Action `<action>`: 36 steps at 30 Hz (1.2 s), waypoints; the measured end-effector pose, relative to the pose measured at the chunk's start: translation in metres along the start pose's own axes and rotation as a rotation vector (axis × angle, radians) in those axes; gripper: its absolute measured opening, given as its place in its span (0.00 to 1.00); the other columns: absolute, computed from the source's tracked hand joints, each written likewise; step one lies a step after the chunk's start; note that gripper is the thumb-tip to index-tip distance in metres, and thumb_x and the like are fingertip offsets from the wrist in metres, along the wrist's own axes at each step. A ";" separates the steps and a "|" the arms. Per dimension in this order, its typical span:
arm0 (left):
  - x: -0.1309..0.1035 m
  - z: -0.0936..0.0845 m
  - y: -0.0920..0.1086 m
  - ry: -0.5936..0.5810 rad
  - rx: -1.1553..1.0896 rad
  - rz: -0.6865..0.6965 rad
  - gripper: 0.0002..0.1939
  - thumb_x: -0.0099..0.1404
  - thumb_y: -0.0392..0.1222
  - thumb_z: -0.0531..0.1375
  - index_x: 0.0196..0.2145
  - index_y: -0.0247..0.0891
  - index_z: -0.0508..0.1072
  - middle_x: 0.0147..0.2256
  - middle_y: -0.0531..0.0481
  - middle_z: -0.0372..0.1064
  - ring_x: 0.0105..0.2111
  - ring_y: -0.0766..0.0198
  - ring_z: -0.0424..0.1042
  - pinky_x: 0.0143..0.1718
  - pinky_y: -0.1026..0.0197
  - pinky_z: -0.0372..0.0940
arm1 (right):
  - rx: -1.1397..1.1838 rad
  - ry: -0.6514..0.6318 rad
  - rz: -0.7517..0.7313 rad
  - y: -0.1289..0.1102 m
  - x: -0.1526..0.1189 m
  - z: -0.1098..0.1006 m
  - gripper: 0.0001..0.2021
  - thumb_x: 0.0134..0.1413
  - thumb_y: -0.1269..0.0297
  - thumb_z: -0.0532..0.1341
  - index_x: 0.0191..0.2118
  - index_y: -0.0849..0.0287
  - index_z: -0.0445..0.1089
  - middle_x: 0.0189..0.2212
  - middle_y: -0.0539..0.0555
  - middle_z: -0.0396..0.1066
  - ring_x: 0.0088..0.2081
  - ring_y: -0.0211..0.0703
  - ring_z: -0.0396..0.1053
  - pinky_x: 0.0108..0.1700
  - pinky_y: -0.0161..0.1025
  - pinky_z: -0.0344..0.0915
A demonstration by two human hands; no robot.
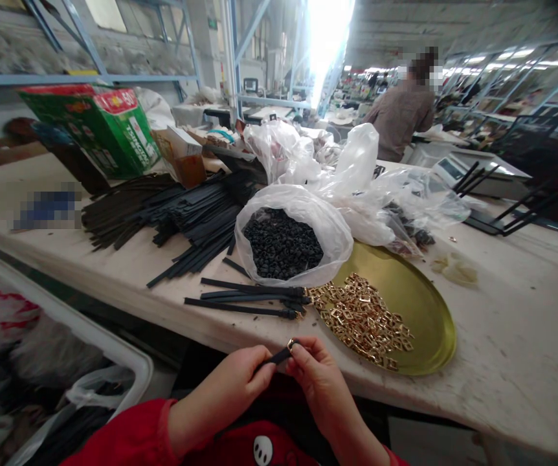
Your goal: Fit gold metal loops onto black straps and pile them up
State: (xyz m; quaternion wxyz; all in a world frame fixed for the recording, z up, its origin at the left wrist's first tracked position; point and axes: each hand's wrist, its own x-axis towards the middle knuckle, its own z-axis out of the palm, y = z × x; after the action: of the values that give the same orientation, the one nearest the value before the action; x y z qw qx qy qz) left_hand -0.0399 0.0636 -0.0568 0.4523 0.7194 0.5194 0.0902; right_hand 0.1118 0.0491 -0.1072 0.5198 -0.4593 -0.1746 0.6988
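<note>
Between my hands, near the table's front edge, is a dark strap [279, 356] with a gold buckle [290, 345] at its right end. My left hand [247, 374] is closed on the strap. My right hand [311, 367] pinches the buckle end. Just beyond lie several finished-looking dark straps [240, 307] with gold buckles at their right ends. A white plastic bag [340, 241] holds many small black loops [283, 244]. To its right, a gold oval tray [429, 323] carries a heap of gold buckles [364, 317].
Bundles of dark straps [196, 210] spread over the table [512, 349] at left, before a green and red box [109, 133]. Clear plastic bags [361, 162] stand behind. A white bin [143, 372] is at lower left. A person [398, 120] stands in the background.
</note>
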 end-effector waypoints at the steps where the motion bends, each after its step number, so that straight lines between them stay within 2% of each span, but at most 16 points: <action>1: -0.001 -0.001 0.000 -0.007 -0.040 -0.012 0.12 0.63 0.42 0.48 0.27 0.37 0.65 0.25 0.53 0.65 0.26 0.66 0.62 0.26 0.66 0.54 | 0.012 0.012 -0.009 0.000 0.000 0.001 0.15 0.35 0.60 0.70 0.29 0.58 0.66 0.24 0.45 0.67 0.23 0.31 0.64 0.28 0.30 0.62; 7: 0.000 0.007 -0.004 0.011 -0.393 -0.019 0.08 0.60 0.44 0.52 0.31 0.35 0.64 0.26 0.54 0.66 0.26 0.68 0.64 0.26 0.67 0.58 | -0.155 -0.098 -0.013 0.012 -0.007 0.005 0.15 0.39 0.56 0.68 0.29 0.60 0.66 0.23 0.46 0.67 0.24 0.33 0.62 0.27 0.32 0.60; 10: 0.001 0.012 -0.007 -0.035 -0.499 -0.106 0.13 0.60 0.49 0.51 0.30 0.36 0.61 0.22 0.56 0.63 0.18 0.72 0.57 0.17 0.69 0.51 | -0.219 -0.105 -0.044 0.016 -0.011 0.005 0.16 0.38 0.53 0.67 0.27 0.61 0.67 0.21 0.46 0.67 0.23 0.34 0.61 0.26 0.32 0.58; 13: 0.001 0.012 -0.008 -0.068 -0.546 -0.158 0.15 0.60 0.53 0.51 0.28 0.37 0.59 0.21 0.57 0.62 0.14 0.75 0.52 0.14 0.70 0.46 | -0.242 -0.120 -0.052 0.014 -0.013 0.004 0.16 0.44 0.51 0.64 0.28 0.61 0.67 0.21 0.47 0.67 0.24 0.35 0.62 0.27 0.32 0.59; 19: 0.001 0.013 -0.004 -0.082 -0.587 -0.193 0.13 0.58 0.50 0.52 0.27 0.37 0.59 0.20 0.57 0.63 0.13 0.76 0.53 0.13 0.70 0.46 | -0.210 -0.111 -0.036 0.017 -0.012 0.002 0.16 0.45 0.51 0.62 0.28 0.60 0.65 0.20 0.46 0.64 0.21 0.34 0.60 0.25 0.32 0.58; 21: 0.001 0.017 -0.005 -0.051 -0.577 -0.206 0.13 0.58 0.50 0.51 0.26 0.37 0.59 0.19 0.58 0.62 0.12 0.76 0.51 0.13 0.70 0.46 | -0.316 -0.070 -0.126 0.020 -0.012 0.001 0.16 0.47 0.50 0.61 0.27 0.60 0.65 0.20 0.47 0.64 0.22 0.34 0.60 0.24 0.32 0.58; 25: 0.000 0.026 -0.010 0.100 -0.457 -0.154 0.12 0.60 0.47 0.51 0.25 0.37 0.60 0.18 0.58 0.61 0.16 0.73 0.55 0.16 0.70 0.49 | -0.579 -0.049 -0.370 0.023 -0.012 -0.004 0.11 0.50 0.56 0.59 0.27 0.59 0.66 0.23 0.49 0.66 0.26 0.38 0.63 0.28 0.33 0.60; 28: -0.003 0.026 -0.011 0.108 -0.418 -0.144 0.11 0.60 0.47 0.51 0.26 0.37 0.60 0.19 0.58 0.62 0.17 0.73 0.56 0.17 0.70 0.50 | -0.622 -0.069 -0.343 0.021 -0.011 -0.006 0.09 0.48 0.58 0.61 0.27 0.59 0.65 0.22 0.48 0.66 0.25 0.38 0.62 0.28 0.33 0.59; 32: -0.005 0.018 -0.012 -0.026 -0.481 -0.157 0.12 0.59 0.50 0.53 0.28 0.38 0.59 0.18 0.59 0.62 0.13 0.74 0.54 0.13 0.70 0.45 | -0.603 -0.147 -0.273 0.015 -0.009 -0.007 0.11 0.47 0.58 0.61 0.26 0.58 0.62 0.21 0.46 0.63 0.24 0.36 0.60 0.26 0.32 0.58; 36: 0.006 0.009 -0.016 0.025 -0.495 -0.119 0.13 0.58 0.50 0.55 0.27 0.38 0.58 0.18 0.59 0.63 0.14 0.72 0.58 0.14 0.70 0.49 | -0.713 -0.282 -0.331 0.002 -0.005 -0.002 0.11 0.53 0.56 0.56 0.28 0.58 0.63 0.24 0.48 0.63 0.27 0.38 0.61 0.29 0.33 0.59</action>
State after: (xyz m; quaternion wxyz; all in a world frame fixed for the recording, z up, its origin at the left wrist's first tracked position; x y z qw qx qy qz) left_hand -0.0422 0.0640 -0.0759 0.6126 0.5539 0.5284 0.1969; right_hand 0.1124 0.0432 -0.1073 0.4046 -0.4760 -0.5465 0.5577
